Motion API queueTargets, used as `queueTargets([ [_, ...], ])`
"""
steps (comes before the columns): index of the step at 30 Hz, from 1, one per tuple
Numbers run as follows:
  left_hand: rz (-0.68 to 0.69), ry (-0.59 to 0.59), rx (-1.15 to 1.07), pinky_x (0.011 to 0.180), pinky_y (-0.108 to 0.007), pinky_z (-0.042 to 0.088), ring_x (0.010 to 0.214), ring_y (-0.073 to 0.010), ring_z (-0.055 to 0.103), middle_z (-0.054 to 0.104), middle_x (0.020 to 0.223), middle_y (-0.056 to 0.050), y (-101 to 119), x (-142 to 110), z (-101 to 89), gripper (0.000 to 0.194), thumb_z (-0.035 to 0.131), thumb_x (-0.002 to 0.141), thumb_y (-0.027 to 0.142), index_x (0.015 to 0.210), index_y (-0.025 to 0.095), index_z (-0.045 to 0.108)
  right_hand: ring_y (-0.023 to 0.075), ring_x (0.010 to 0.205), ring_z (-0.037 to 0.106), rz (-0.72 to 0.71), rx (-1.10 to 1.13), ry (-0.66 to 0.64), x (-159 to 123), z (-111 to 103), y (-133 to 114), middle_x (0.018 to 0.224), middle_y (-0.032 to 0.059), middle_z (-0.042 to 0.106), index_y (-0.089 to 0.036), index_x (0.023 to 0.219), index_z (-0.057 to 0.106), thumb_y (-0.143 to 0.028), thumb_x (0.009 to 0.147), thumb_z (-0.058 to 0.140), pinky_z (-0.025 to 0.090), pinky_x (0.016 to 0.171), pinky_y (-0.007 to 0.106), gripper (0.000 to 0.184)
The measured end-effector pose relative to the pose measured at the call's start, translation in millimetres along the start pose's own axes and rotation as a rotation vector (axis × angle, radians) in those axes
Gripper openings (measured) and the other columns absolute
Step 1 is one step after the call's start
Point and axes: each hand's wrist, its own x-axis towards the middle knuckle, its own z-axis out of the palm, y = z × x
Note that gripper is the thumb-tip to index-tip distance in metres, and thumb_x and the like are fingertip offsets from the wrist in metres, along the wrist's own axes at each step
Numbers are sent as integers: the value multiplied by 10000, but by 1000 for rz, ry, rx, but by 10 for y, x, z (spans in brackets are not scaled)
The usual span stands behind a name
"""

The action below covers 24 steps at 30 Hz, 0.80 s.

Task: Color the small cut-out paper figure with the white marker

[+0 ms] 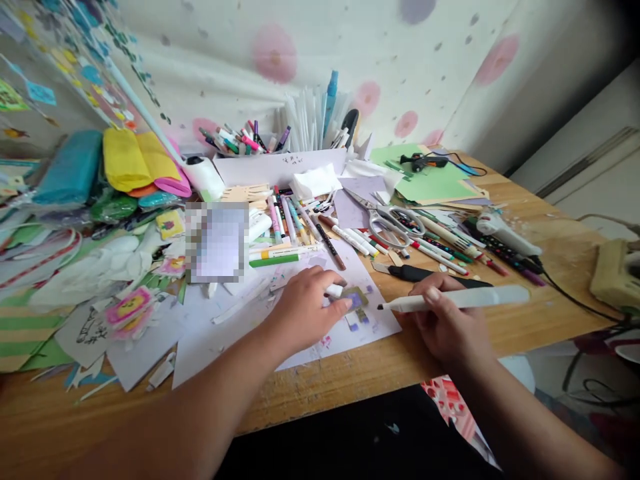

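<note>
In my right hand (445, 320) is a white marker (470, 299), held almost level. Its dark tip is bare and points left, just off the edge of a white sheet of paper (295, 340). My left hand (310, 307) lies over that sheet, with a short white marker cap (334, 291) between thumb and fingers. Right beside the cap, the paper carries olive and purple patches (356, 301). A black-handled craft knife (425, 274) lies on the wood behind my right hand.
Silver scissors (385, 223) rest among many loose markers behind the paper. A pixelated rectangle (217, 243) covers something at the left of the sheet. Paper scraps and flowers (130, 310) crowd the left. On the right are a corded white tool (507, 233) and a black glue gun (424, 162).
</note>
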Motion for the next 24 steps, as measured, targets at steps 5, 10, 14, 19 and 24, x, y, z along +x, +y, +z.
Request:
queueTargets([
  [5, -8, -4, -44, 774, -342, 455, 876, -200, 572, 604, 945, -27, -60, -10, -83, 207, 630, 743, 273, 941, 214, 628, 101, 466, 458, -2, -113, -79, -22, 41, -10, 565, -40, 566, -217, 696, 594, -265, 699, 739, 343, 429, 224, 153],
  [10, 11, -9, 87, 786, -351, 446, 883, -219, 554, 589, 916, -31, -32, -29, -70, 245, 657, 662, 245, 901, 204, 615, 98, 505, 463, -104, -444, -252, -53, 173, -60, 588, -32, 556, -193, 651, 577, -264, 711, 691, 347, 454, 217, 147],
  [14, 28, -5, 164, 801, -363, 443, 909, -236, 543, 579, 910, -41, -12, -34, -38, 227, 637, 663, 261, 877, 199, 597, 114, 529, 503, -185, -576, -289, -49, 226, -72, 602, -18, 580, -189, 659, 573, -289, 739, 662, 381, 474, 225, 156],
  [19, 45, 1, 233, 801, -386, 445, 899, -248, 545, 577, 885, -45, -25, -24, 10, 192, 607, 671, 259, 852, 197, 592, 120, 540, 508, -214, -675, -314, -45, 230, -79, 612, -9, 581, -182, 675, 576, -315, 765, 648, 387, 481, 231, 176],
  [24, 50, 15, 245, 821, -411, 443, 918, -263, 549, 587, 916, -55, -41, -20, 36, 225, 589, 677, 275, 887, 196, 594, 121, 547, 501, -203, -715, -329, -47, 228, -73, 623, -7, 581, -181, 692, 573, -310, 769, 647, 382, 489, 237, 167],
])
